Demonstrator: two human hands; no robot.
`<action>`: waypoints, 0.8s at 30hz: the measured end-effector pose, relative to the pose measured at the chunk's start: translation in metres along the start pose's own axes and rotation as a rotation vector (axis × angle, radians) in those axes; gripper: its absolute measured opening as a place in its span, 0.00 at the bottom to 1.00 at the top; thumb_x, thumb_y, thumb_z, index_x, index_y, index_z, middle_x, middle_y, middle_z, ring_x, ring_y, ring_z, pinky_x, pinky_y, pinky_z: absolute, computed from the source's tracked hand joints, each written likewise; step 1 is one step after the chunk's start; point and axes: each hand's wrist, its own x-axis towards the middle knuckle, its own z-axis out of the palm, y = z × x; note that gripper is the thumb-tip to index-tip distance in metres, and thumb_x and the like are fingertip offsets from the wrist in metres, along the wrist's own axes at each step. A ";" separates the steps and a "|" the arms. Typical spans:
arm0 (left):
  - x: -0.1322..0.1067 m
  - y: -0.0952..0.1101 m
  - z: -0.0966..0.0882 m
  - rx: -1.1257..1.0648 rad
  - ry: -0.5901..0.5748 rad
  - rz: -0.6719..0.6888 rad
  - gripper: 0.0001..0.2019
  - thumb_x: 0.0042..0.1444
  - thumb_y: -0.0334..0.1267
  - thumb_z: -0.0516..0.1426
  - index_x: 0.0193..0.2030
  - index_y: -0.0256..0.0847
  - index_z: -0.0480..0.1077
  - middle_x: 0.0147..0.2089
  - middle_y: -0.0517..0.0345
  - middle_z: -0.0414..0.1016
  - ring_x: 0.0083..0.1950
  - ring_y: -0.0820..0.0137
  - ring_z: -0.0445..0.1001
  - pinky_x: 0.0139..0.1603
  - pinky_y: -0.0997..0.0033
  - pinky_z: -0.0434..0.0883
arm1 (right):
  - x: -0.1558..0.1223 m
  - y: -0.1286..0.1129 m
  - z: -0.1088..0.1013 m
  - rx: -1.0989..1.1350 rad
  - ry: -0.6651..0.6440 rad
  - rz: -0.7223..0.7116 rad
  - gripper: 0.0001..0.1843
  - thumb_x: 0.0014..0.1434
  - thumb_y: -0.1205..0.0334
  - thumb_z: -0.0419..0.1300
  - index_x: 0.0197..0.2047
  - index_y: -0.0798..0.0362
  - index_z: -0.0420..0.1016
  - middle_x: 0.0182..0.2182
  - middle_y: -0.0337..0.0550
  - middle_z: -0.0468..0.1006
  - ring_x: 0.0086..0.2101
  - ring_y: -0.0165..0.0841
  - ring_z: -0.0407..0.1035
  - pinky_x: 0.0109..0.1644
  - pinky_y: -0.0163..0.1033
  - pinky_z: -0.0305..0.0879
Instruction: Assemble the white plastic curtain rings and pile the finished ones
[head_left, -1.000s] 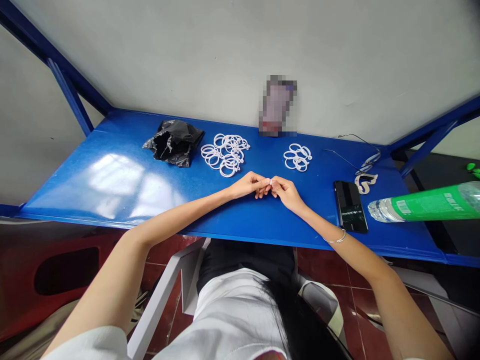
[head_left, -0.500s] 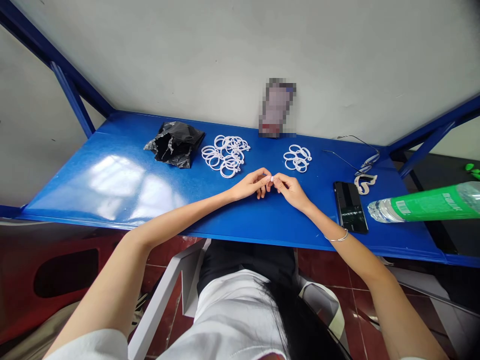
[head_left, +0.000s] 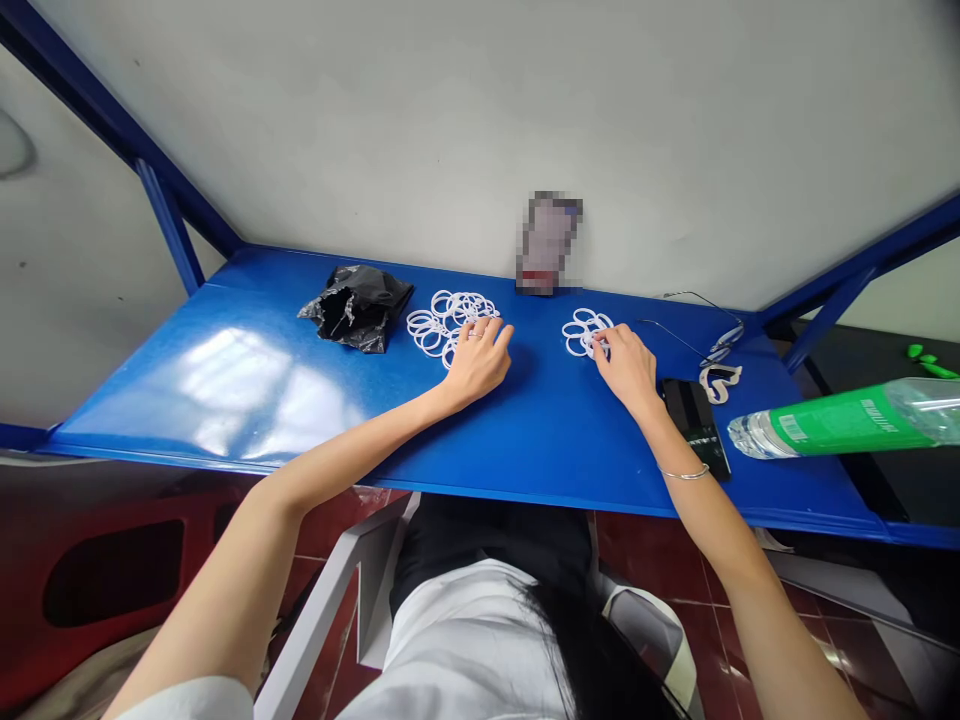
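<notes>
My left hand lies on the blue table with its fingers stretched out over the near edge of a large pile of white plastic rings. My right hand rests beside a smaller pile of white rings, fingertips touching the pile's right side. Its fingers are curled, and I cannot make out whether a ring is between them.
A crumpled black plastic bag lies left of the large pile. A black phone, a beige cord, thin wires and a lying green-labelled water bottle are at the right. A blurred object leans on the wall.
My hands were pinched together on a small white piece at the table's middle. They have parted and reached forward, left to the large ring pile, right to the small one.
</notes>
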 end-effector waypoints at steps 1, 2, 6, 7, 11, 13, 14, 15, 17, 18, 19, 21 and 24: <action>0.001 -0.002 0.000 0.050 -0.031 -0.025 0.17 0.59 0.30 0.46 0.54 0.33 0.64 0.50 0.40 0.69 0.53 0.52 0.65 0.50 0.52 0.62 | 0.000 -0.001 -0.001 0.000 -0.001 0.013 0.13 0.64 0.60 0.49 0.42 0.55 0.72 0.40 0.53 0.73 0.38 0.43 0.68 0.32 0.40 0.61; 0.002 -0.004 0.001 0.090 -0.064 -0.044 0.17 0.59 0.30 0.47 0.54 0.33 0.63 0.48 0.39 0.69 0.52 0.51 0.65 0.50 0.50 0.62 | 0.000 -0.002 -0.002 0.003 0.002 0.021 0.13 0.64 0.60 0.49 0.42 0.55 0.72 0.41 0.53 0.73 0.39 0.43 0.68 0.32 0.40 0.62; 0.002 -0.010 0.010 0.172 -0.149 -0.090 0.17 0.57 0.28 0.46 0.52 0.32 0.65 0.47 0.38 0.70 0.51 0.49 0.66 0.51 0.49 0.60 | -0.001 -0.006 -0.006 0.026 0.042 0.001 0.14 0.64 0.60 0.48 0.43 0.55 0.71 0.43 0.55 0.71 0.41 0.44 0.67 0.33 0.41 0.64; 0.002 -0.010 0.012 0.183 -0.155 -0.093 0.17 0.57 0.26 0.46 0.51 0.32 0.66 0.47 0.38 0.70 0.52 0.50 0.66 0.52 0.49 0.59 | -0.001 -0.008 -0.006 0.036 0.054 -0.017 0.14 0.64 0.60 0.47 0.43 0.55 0.71 0.43 0.55 0.71 0.41 0.44 0.67 0.33 0.41 0.64; 0.001 -0.013 0.016 0.195 -0.146 -0.073 0.17 0.55 0.22 0.45 0.46 0.32 0.68 0.46 0.38 0.70 0.50 0.51 0.66 0.51 0.49 0.60 | -0.004 -0.017 -0.004 0.106 0.079 -0.115 0.13 0.64 0.61 0.47 0.41 0.54 0.72 0.42 0.53 0.72 0.40 0.42 0.67 0.35 0.41 0.65; 0.001 -0.015 0.018 0.185 -0.128 -0.065 0.16 0.54 0.21 0.45 0.45 0.33 0.69 0.44 0.38 0.71 0.49 0.50 0.67 0.50 0.48 0.60 | -0.006 -0.023 -0.003 0.158 0.077 -0.171 0.13 0.64 0.62 0.47 0.41 0.54 0.73 0.41 0.51 0.73 0.41 0.42 0.68 0.38 0.42 0.66; 0.001 -0.016 0.018 0.180 -0.118 -0.062 0.16 0.53 0.21 0.45 0.44 0.33 0.69 0.43 0.38 0.71 0.49 0.50 0.67 0.50 0.48 0.61 | -0.008 -0.026 -0.002 0.188 0.072 -0.198 0.13 0.64 0.62 0.47 0.41 0.54 0.73 0.41 0.51 0.73 0.41 0.42 0.68 0.39 0.43 0.66; 0.001 -0.016 0.019 0.175 -0.108 -0.060 0.16 0.53 0.21 0.45 0.44 0.33 0.69 0.42 0.38 0.71 0.48 0.50 0.67 0.49 0.48 0.61 | -0.009 -0.029 -0.001 0.217 0.064 -0.223 0.13 0.64 0.63 0.47 0.41 0.53 0.73 0.41 0.50 0.73 0.41 0.42 0.68 0.40 0.43 0.66; 0.001 -0.016 0.019 0.154 -0.086 -0.051 0.17 0.52 0.20 0.45 0.43 0.33 0.69 0.41 0.38 0.71 0.47 0.51 0.68 0.49 0.48 0.61 | -0.012 -0.035 0.002 0.276 0.043 -0.264 0.12 0.64 0.63 0.48 0.41 0.53 0.73 0.41 0.50 0.73 0.42 0.42 0.68 0.42 0.44 0.67; 0.001 -0.015 0.018 0.134 -0.072 -0.040 0.17 0.52 0.19 0.45 0.43 0.34 0.69 0.41 0.39 0.71 0.47 0.51 0.68 0.50 0.48 0.61 | -0.014 -0.038 0.003 0.305 0.028 -0.282 0.12 0.64 0.63 0.48 0.41 0.53 0.73 0.41 0.50 0.73 0.43 0.42 0.69 0.43 0.44 0.67; 0.000 -0.013 0.018 0.108 -0.057 -0.023 0.17 0.53 0.19 0.45 0.43 0.34 0.69 0.41 0.40 0.71 0.48 0.52 0.68 0.50 0.48 0.61 | -0.016 -0.041 0.004 0.337 0.010 -0.300 0.12 0.64 0.63 0.48 0.41 0.52 0.73 0.41 0.50 0.73 0.43 0.41 0.69 0.44 0.44 0.66; -0.001 -0.007 0.016 0.043 -0.025 0.035 0.17 0.56 0.20 0.44 0.45 0.36 0.69 0.42 0.42 0.72 0.48 0.55 0.68 0.53 0.49 0.60 | -0.019 -0.046 0.007 0.410 -0.026 -0.329 0.11 0.64 0.63 0.49 0.43 0.51 0.72 0.42 0.49 0.73 0.44 0.41 0.68 0.47 0.45 0.66; -0.004 0.003 0.014 -0.107 -0.006 0.185 0.14 0.61 0.26 0.45 0.47 0.38 0.68 0.44 0.46 0.72 0.48 0.59 0.68 0.53 0.54 0.61 | -0.022 -0.052 0.010 0.540 -0.071 -0.336 0.12 0.63 0.63 0.51 0.48 0.50 0.69 0.45 0.49 0.71 0.44 0.40 0.68 0.49 0.45 0.66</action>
